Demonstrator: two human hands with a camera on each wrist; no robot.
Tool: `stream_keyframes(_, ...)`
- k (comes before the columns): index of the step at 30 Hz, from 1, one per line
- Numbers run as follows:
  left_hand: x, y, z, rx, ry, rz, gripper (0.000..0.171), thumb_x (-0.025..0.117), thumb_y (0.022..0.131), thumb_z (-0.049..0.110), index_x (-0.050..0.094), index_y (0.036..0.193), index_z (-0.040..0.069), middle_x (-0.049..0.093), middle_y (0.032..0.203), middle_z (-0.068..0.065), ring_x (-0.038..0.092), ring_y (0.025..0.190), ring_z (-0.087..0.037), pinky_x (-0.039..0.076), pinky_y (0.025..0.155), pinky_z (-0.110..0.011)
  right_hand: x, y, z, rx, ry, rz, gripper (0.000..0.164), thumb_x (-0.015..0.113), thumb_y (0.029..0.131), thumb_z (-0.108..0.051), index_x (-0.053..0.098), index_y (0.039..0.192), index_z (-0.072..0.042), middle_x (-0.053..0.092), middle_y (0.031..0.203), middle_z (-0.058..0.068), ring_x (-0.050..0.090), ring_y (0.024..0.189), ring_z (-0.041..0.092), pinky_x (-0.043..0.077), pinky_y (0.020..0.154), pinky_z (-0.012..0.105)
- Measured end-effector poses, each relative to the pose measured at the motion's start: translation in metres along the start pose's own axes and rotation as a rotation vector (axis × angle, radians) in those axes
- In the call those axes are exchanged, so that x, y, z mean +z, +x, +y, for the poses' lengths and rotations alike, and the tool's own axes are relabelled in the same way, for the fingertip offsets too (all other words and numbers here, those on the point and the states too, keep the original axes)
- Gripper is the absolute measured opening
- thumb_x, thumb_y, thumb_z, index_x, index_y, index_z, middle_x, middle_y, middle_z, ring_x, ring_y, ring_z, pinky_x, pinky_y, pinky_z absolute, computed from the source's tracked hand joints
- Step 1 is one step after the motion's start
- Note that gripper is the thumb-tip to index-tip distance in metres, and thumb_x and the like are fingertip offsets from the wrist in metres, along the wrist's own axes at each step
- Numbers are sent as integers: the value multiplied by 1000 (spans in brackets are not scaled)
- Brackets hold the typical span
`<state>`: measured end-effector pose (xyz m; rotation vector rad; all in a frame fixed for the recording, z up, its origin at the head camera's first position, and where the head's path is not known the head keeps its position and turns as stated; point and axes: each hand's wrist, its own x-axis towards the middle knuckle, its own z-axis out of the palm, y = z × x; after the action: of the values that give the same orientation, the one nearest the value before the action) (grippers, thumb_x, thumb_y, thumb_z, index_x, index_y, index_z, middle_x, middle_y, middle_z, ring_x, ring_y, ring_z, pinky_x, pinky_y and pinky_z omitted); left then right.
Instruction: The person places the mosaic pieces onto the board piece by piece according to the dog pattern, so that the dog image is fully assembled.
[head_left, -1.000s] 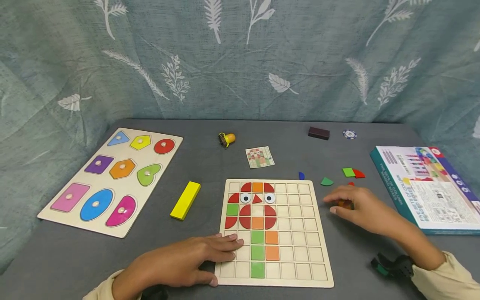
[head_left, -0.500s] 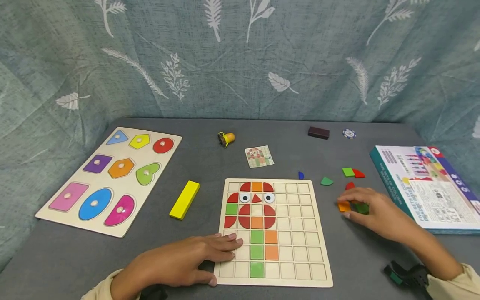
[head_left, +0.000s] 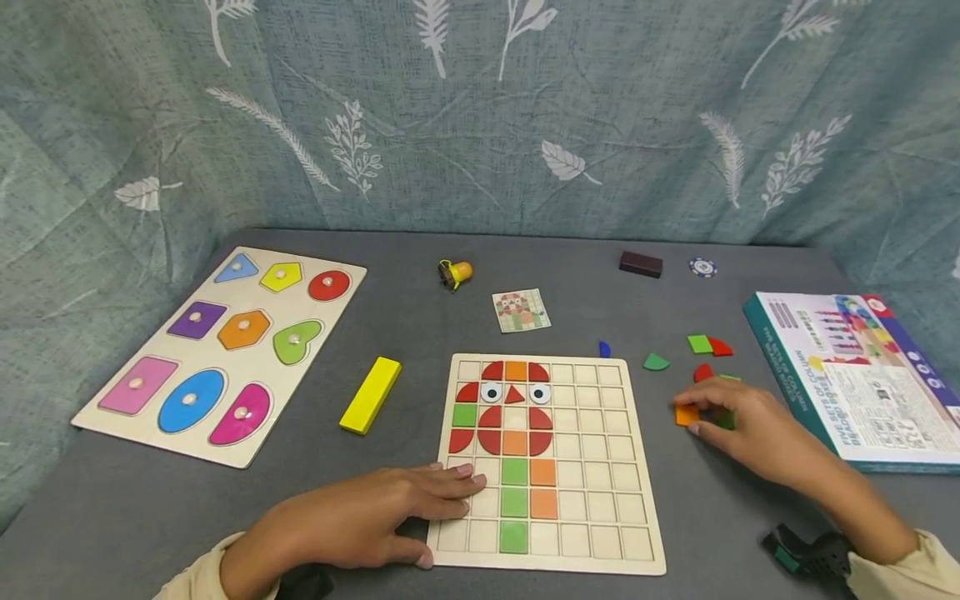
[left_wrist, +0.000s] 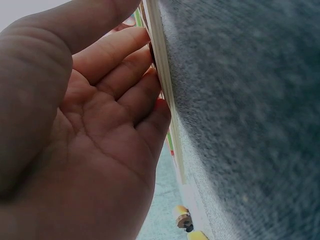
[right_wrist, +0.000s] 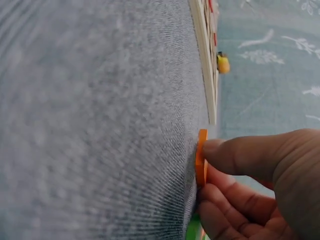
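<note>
The right hand (head_left: 750,427) is pinching a flat orange square tile (head_left: 686,415) between thumb and finger, towards the grey desk's (head_left: 712,504) right edge; the left hand (head_left: 378,512), fingers extended, is resting on the left edge of a pale wooden grid board (head_left: 592,506). Desk surface is stretching between tile and board; a teal-sided cardboard box (head_left: 862,375) is sitting farther right.
</note>
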<state>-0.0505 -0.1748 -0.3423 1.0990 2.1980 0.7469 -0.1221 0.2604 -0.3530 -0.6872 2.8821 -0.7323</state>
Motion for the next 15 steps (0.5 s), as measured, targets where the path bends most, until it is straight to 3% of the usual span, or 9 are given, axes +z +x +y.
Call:
stream_keyframes(8, -2, 1, 0, -5, -11, -9, 58, 74, 87, 20, 53, 141, 15, 36, 152, 8, 32, 141, -18, 39, 106, -39, 2, 2, 0, -15, -33, 21, 32, 77, 80, -2, 72, 111, -5, 60, 100, 4, 53, 81, 15, 47, 66, 32)
stream_keyframes(15, -1, 1, 0, -10, -15, -6, 58, 75, 87, 20, 54, 140, 15, 37, 152, 9, 32, 140, -17, 39, 106, -38, 3, 4, -5, -27, 0, 37, 27, 78, 79, 0, 74, 105, -5, 56, 86, -4, 50, 73, 9, 44, 58, 25)
